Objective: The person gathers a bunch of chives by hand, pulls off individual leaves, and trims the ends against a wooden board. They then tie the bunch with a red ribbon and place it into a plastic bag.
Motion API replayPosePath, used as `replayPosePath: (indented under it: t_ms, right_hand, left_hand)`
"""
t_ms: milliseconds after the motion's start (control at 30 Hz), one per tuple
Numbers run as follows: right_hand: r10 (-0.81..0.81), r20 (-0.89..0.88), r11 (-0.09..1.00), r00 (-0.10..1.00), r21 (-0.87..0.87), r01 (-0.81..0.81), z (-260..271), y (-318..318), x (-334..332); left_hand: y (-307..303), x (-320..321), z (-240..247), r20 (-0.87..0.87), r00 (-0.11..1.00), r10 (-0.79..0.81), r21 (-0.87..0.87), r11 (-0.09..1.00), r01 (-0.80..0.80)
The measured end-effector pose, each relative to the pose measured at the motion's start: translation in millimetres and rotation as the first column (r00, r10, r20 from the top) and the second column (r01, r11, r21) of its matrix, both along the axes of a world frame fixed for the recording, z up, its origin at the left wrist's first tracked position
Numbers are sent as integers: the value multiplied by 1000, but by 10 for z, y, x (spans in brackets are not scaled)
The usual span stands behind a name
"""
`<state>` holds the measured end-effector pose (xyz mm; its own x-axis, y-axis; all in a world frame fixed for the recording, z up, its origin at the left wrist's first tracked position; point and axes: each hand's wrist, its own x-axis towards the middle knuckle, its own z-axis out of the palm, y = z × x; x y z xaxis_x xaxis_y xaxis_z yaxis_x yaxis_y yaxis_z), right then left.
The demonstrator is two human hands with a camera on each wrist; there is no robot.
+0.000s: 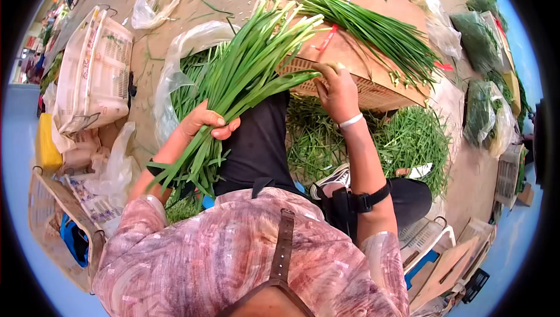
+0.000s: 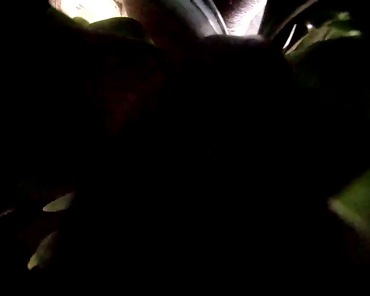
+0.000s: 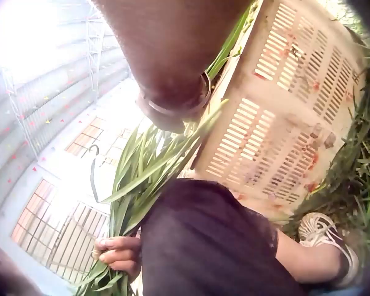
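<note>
My left hand [image 1: 205, 123] grips a thick bunch of garlic chives [image 1: 248, 63] near the leafy end. Long flat leaves hang below the fist, and the pale stem ends fan out up and to the right. At the right side of the bunch, my right hand [image 1: 339, 93] pinches the end of a chive stalk [image 1: 300, 76] between thumb and fingers. In the right wrist view, left-hand fingers [image 3: 120, 254] wrap around the leaves, while the forearm hides most of the right hand. The left wrist view is nearly all dark.
A second chive bundle [image 1: 373, 34] lies on a board atop an upturned plastic crate [image 1: 373, 94], beside red ties [image 1: 328, 38]. An open plastic bag [image 1: 169, 92] of chives stands left. Loose greens [image 1: 414, 142] and a knife [image 1: 419, 170] lie right. Crates [image 1: 96, 69] line the left.
</note>
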<state>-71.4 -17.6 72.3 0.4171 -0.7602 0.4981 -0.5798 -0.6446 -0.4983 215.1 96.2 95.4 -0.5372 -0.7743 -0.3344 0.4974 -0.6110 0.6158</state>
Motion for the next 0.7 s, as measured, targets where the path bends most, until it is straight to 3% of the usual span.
replayPosePath:
  t_ms: [67,167,267,367,400,433,500,533,567,600,633,700]
  right_hand:
    - [50,-30,998,998,31,-49,8,-78,116]
    - [115,-58,992,992,60,-111,-14,-179,203]
    - [174,-198,954,965,277,-116,-9,-203,155]
    - [230,-193,924,954,350,-152,21,-194,90]
    - [200,-101,959,975,225,-173,2,-172,67]
    - [197,-105,960,975,220,-170,26,-120,36]
    - [-142,181,973,973,208,103,88,67,-54]
    - [-282,243,895,928,414,164,54,170,-168]
    - [-470,282,463,837,885,-39,-152,295,-380]
    - [-518,392,335,760,911,-241,-396,400,-372]
    - [-585,476,215,657,872,-440,-628,483,-315]
    - [-598,771,221,221,423,-879,-998,488,-100]
  left_hand:
    - [6,3,30,12,999,40,13,999,-41]
    - [-30,74,-11,23,999,-39,-12,999,39]
    - [-20,83,8,19,999,-38,12,999,37]
    - [-27,143,-67,1,996,-92,15,996,92]
    - [-27,138,-64,-1,996,-94,11,996,94]
    - [-26,120,-43,53,994,-91,-40,995,93]
    - [-11,28,137,200,979,-46,-97,993,67]
    - [22,17,200,272,961,-43,-135,987,83]
    - [28,10,224,339,940,-32,-180,979,98]
    - [28,22,213,364,929,-61,-170,977,131]
    - [24,24,200,361,930,-74,-175,974,145]
    - [45,15,190,501,858,-114,-176,957,230]
